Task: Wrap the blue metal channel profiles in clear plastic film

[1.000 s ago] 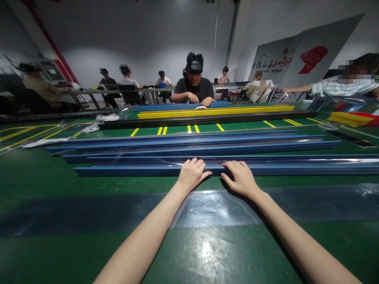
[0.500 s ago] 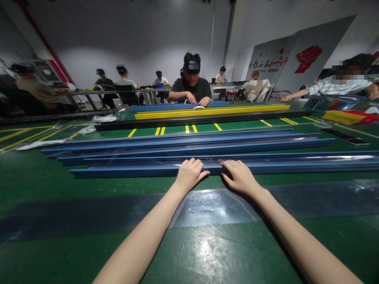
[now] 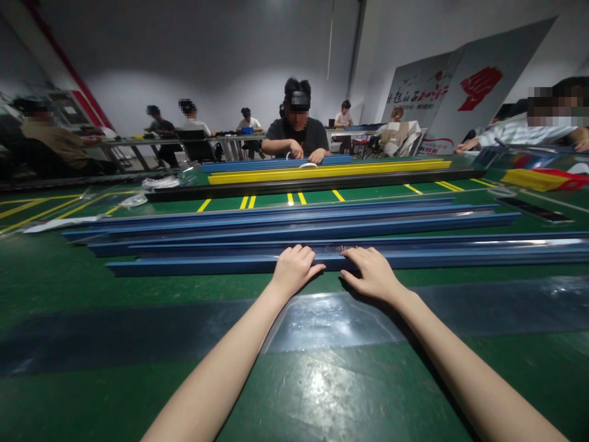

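Both my hands grip the nearest long blue channel (image 3: 184, 266), which lies crosswise on the green table (image 3: 304, 393). My left hand (image 3: 297, 267) wraps over its front wall, thumb on the near side pointing right, fingers over the top edge. A short gap to the right, my right hand (image 3: 370, 270) holds the same wall, thumb in front and fingers reaching inside the channel. Clear film shows in the channel between and beside the hands. Under my forearms a wide strip of clear film (image 3: 326, 322) runs across the table.
More blue channels (image 3: 299, 230) lie just behind. Farther back are a black strip (image 3: 322, 183), a yellow channel (image 3: 331, 171) and a person (image 3: 297, 132) working opposite. A phone (image 3: 536, 210) and a yellow and red tray (image 3: 536, 180) lie at the right. Other people sit around.
My hands keep their grip on the blue channel, with the right thumb shifted very slightly left. At the right, the other person's outstretched arm has drawn back a little.
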`<state>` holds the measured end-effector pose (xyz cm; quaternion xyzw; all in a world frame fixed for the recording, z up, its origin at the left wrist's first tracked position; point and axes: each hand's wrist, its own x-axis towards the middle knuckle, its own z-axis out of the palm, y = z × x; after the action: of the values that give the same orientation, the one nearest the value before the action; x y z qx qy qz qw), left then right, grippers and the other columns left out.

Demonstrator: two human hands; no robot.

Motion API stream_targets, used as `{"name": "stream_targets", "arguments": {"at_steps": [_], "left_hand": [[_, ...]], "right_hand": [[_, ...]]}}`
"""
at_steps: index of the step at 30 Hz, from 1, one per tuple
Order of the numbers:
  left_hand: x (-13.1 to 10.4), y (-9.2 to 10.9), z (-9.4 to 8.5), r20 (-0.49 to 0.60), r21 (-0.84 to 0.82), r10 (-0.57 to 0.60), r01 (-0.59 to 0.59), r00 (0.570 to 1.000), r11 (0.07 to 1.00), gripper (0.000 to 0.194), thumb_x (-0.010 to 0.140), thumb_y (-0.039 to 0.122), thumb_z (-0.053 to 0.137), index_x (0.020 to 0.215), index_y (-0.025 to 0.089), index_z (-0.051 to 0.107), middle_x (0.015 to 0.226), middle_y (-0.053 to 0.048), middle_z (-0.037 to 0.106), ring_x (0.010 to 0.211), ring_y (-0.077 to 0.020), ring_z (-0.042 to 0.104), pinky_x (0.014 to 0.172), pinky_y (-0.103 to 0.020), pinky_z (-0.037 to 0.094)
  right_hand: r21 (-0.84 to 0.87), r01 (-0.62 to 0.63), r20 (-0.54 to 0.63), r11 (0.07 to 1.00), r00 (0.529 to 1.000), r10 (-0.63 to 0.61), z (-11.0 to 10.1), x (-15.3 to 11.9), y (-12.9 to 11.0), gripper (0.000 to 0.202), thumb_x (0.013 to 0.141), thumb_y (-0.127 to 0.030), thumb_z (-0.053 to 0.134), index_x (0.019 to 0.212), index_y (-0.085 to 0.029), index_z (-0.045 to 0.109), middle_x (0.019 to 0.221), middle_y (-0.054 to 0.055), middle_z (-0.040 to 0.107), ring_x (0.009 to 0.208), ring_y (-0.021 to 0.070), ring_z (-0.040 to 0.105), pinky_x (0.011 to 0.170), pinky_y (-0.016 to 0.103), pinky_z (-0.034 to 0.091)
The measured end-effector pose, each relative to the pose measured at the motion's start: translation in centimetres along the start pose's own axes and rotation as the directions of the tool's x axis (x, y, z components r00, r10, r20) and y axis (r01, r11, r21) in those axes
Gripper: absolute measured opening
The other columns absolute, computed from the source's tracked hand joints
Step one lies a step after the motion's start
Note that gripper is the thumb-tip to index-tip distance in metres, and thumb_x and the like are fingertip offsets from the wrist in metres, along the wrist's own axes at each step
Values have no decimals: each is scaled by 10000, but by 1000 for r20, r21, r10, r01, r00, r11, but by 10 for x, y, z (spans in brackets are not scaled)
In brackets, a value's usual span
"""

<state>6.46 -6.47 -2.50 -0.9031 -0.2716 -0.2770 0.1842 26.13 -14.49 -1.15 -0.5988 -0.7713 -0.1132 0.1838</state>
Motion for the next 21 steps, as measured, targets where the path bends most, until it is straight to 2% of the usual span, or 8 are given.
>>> {"name": "stream_targets", "arguments": {"at_steps": [9,21], "left_hand": [[0,0,-1,-14,9,-2,2,1000,1000,347,826,484,469,748,157,554,778,-29,630,733,-171,536,617,-293,319],[0,0,-1,-10,-6,-16,16,1000,1000,346,829,483,465,731,162,550,713,-29,616,692,-169,532,602,-299,313]], "right_hand": [[2,-8,37,1000,999,8,-3,0,-2,352,780,-340,457,1065,-152,544,1054,95,626,947,218,547,791,320,326],[21,-11,11,1000,1000,11,-3,1,-4,339,782,-337,465,1056,-156,550,1062,94,625,943,216,544,788,326,327]]}}
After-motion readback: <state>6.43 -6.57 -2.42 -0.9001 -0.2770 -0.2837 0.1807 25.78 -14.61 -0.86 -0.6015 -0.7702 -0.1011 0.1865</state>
